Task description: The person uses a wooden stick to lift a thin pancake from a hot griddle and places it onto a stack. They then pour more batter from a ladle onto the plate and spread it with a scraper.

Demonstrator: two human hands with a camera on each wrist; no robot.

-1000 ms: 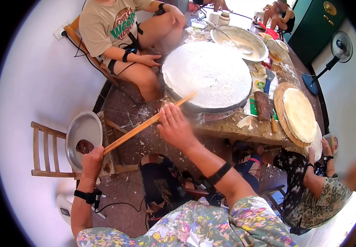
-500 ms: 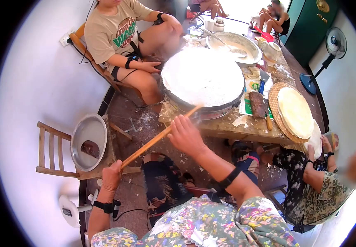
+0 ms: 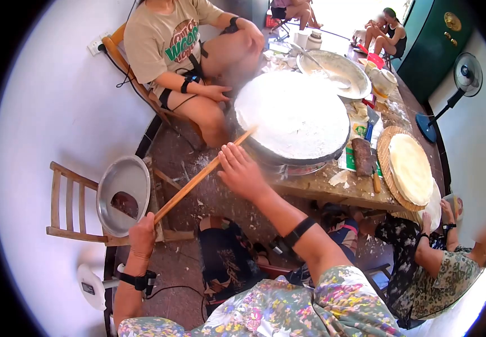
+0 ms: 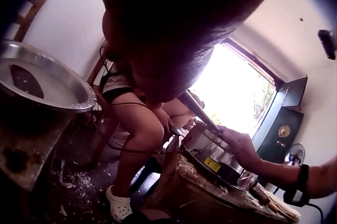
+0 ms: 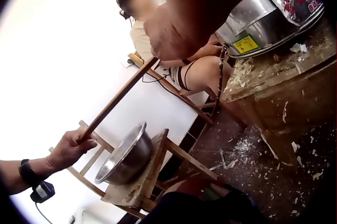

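A long wooden stick slants up from lower left to the near left edge of a round griddle with a white surface. My left hand grips its lower end, with the fingers curled round it; the left wrist view shows that hand large and dark. Higher up the stick, my right hand holds it near the tip, fingers laid over the wood. The right wrist view shows the left hand on the stick's far end. Whether the tip touches the white surface cannot be told.
A metal basin stands on a wooden stool at the left. Behind the griddle is a bowl of pale batter with a ladle. A scraper, a dark block and flat round sheets lie rightward. People sit either side.
The stick's tip has shifted from over the white surface to its front edge, then left along it. Both hands moved with the stick. The head view has also shifted slightly.
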